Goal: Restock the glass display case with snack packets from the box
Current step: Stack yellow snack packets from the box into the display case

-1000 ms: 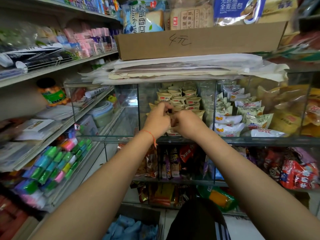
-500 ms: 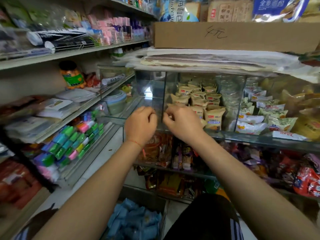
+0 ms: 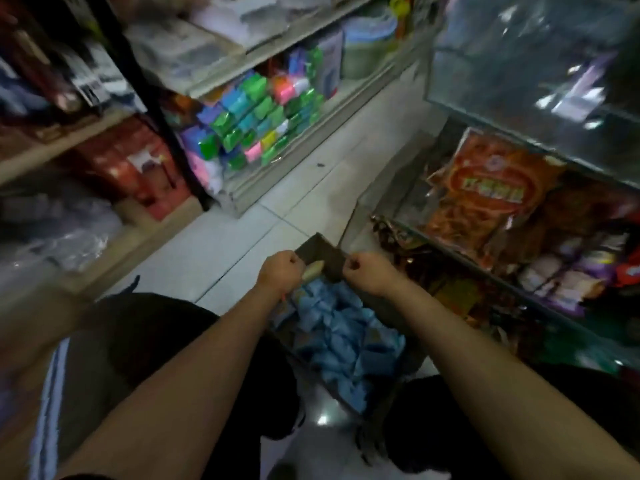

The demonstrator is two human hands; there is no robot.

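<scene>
Both hands hover over the cardboard box (image 3: pixel 317 245) of blue snack packets (image 3: pixel 341 336) on the floor. The left hand (image 3: pixel 281 271) grips a beige packet (image 3: pixel 313 270); the right hand (image 3: pixel 369 271) is fisted, seemingly holding nothing. The glass display case (image 3: pixel 533 81) stands at upper right.

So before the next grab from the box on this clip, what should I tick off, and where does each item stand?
1. Box in reach, between the knees: ok.
2. Blue packets left in the box: ok, plenty.
3. Left hand free: not ok, a pale packet shows at its curled fingers.
4. Right hand free: cannot tell, fingers curled, contents hidden.
5. Glass display case has room: cannot tell, blurred and reflective.
</scene>
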